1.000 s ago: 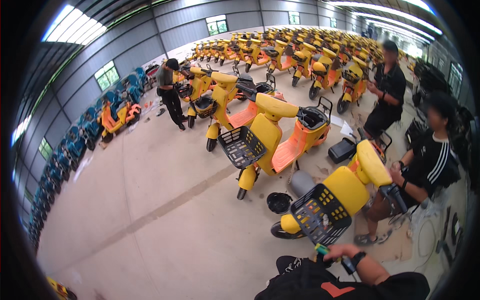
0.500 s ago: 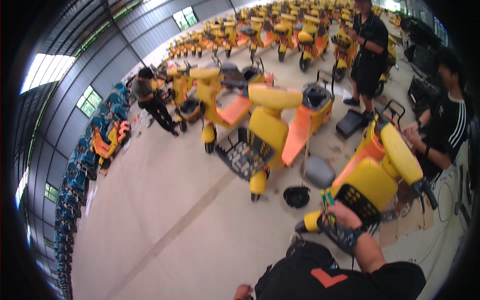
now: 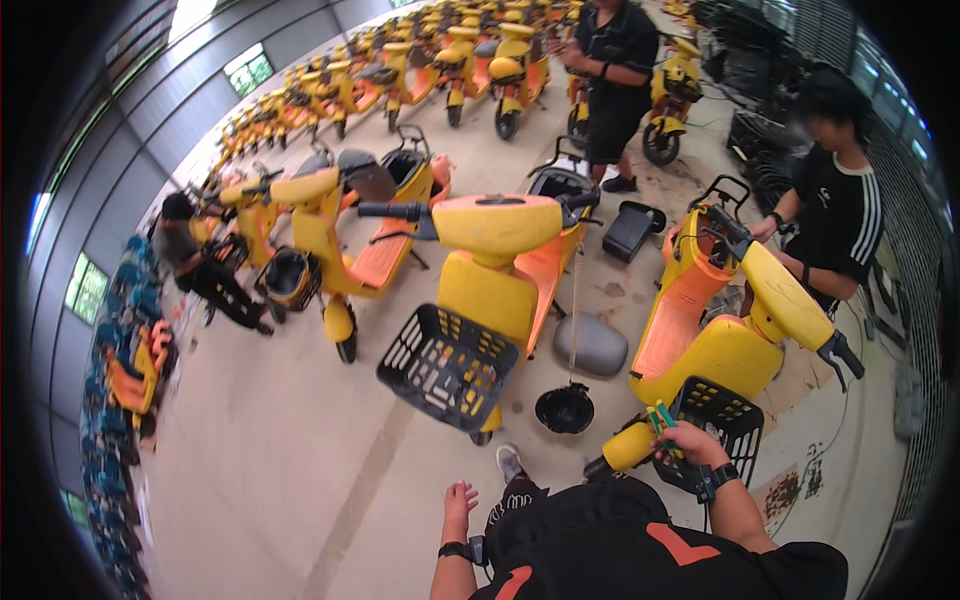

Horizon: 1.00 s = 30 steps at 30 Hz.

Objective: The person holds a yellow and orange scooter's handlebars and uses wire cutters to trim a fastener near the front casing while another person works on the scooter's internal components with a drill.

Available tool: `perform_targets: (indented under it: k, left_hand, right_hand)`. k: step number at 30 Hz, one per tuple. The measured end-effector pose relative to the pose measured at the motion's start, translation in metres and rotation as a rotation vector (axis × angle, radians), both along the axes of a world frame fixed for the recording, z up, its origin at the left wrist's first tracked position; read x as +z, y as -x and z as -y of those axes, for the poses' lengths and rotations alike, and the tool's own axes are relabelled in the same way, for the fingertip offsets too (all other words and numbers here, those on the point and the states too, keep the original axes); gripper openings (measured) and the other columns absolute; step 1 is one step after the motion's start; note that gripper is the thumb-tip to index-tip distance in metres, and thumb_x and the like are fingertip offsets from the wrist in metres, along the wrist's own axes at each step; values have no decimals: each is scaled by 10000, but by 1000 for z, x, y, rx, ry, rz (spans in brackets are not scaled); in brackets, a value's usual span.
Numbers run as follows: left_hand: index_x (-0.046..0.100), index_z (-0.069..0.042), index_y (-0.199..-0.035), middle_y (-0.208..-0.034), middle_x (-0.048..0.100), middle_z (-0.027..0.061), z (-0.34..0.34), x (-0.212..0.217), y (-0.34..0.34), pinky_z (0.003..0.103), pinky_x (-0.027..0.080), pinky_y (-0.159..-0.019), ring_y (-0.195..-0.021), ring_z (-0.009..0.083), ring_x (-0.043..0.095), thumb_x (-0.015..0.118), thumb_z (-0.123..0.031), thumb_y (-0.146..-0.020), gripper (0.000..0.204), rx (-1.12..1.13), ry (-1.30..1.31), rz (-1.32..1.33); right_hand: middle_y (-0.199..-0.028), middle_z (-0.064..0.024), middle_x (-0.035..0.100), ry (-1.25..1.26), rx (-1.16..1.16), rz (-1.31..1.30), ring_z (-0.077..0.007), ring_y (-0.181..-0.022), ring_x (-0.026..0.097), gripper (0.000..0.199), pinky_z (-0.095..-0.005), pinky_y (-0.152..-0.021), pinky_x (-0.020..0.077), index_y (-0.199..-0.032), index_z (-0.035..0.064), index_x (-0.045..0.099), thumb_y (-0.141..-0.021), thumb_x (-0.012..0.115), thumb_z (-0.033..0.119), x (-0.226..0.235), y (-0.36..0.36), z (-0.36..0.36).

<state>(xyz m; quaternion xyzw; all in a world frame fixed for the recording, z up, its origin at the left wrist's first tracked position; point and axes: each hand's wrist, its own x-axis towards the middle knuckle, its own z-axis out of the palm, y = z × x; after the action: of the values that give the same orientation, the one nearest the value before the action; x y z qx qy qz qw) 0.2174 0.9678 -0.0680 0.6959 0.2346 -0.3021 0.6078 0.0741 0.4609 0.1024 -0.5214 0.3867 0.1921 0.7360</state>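
Observation:
My right hand (image 3: 695, 445) is closed around green-and-yellow pliers (image 3: 661, 418); two slim handles stick up from the fist, and the rest is hidden by the fingers. This hand is above the black front basket (image 3: 735, 425) of a yellow scooter (image 3: 735, 355) at the right. Low in the middle, my left hand (image 3: 460, 505) is raised off to the side, fingers loosely stretched and nothing in them. Nearest to it is the black front basket (image 3: 447, 368) of another yellow scooter (image 3: 490, 290), which stands beyond the hand without touching it.
A grey seat (image 3: 592, 345) and a black bowl-shaped part (image 3: 565, 408) lie between the two scooters, with a black box (image 3: 633, 231) farther back. One person (image 3: 835, 200) stands behind the right scooter, another (image 3: 615, 85) behind, a third (image 3: 200, 260) at left. Scooter rows (image 3: 400, 75) fill the back.
The view has swung rightward and steadied, so the scooters sit farther left. My left hand has come up into view. The right hand still holds the pliers by the right scooter's basket.

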Motion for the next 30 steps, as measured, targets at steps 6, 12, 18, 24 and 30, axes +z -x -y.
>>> perform_targets:
  k: [6,12,18,24,30]
  left_hand:
    - [342,-65,-1372,-1269,531,137,42,35,-166,418,546,-803,-1063,250,589,601,-373,-935,594,-84,333,171]
    - [531,-92,-1132,-963,619,74,43,36,-211,382,530,-631,-866,219,630,575,-131,-893,246,43,458,-77]
    - [563,-77,-1043,-963,610,46,36,44,-217,513,487,-849,-955,238,603,543,-16,-812,240,-49,466,-184]
    - [539,-88,-1125,-995,585,49,19,42,-221,537,512,-853,-968,241,599,534,-6,-815,321,-140,406,-286]
    - [574,-57,-1173,-1066,665,98,19,73,-243,467,553,-801,-996,259,659,570,-221,-896,323,-442,177,-309]
  right_hand:
    - [-750,-74,606,198,-260,-106,-197,-594,614,138,-317,-500,463,-899,35,565,-805,578,136,9,-5,-32]
    - [-774,-72,592,293,-302,-243,-189,-602,603,133,-321,-507,461,-902,57,537,-800,577,133,-5,-5,-59]
    - [-639,-69,561,393,-304,-337,-189,-521,570,110,-320,-461,426,-792,51,536,-793,573,154,1,-25,-64]
    - [-681,-85,580,498,-6,-510,-199,-510,569,244,-333,-485,451,-836,-27,590,-788,601,211,-11,-44,-60]
    - [-786,-77,607,358,-53,-501,-176,-578,590,316,-325,-513,472,-925,-31,603,-794,617,256,-32,-57,-52]
